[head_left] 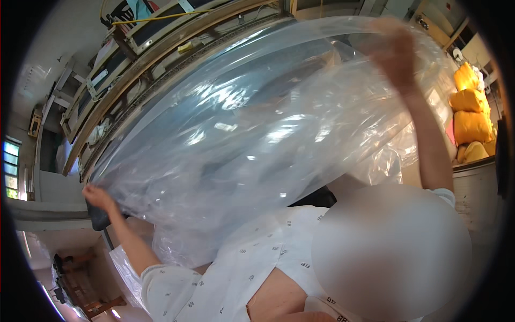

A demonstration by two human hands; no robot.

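A large sheet of clear plastic film (pixel 230 134) stretches in front of me between my two spread arms, wrinkled and shiny with reflections. At the far left, my left hand (pixel 99 197) is closed around the sheet's left end. My right hand (pixel 394 53) is raised at the upper right, against the other end of the film; it is smeared by motion, so its fingers do not show clearly. The lower part of the film hangs in folds close to my body. Whether the film is one layer or several I cannot tell.
Behind the film runs a long machine frame (pixel 129 43) with rails and a yellow cord (pixel 161 17). Stacked yellow bundles (pixel 472 126) stand at the right. A window (pixel 12 169) is at the far left, and wooden furniture (pixel 80 284) shows at the lower left.
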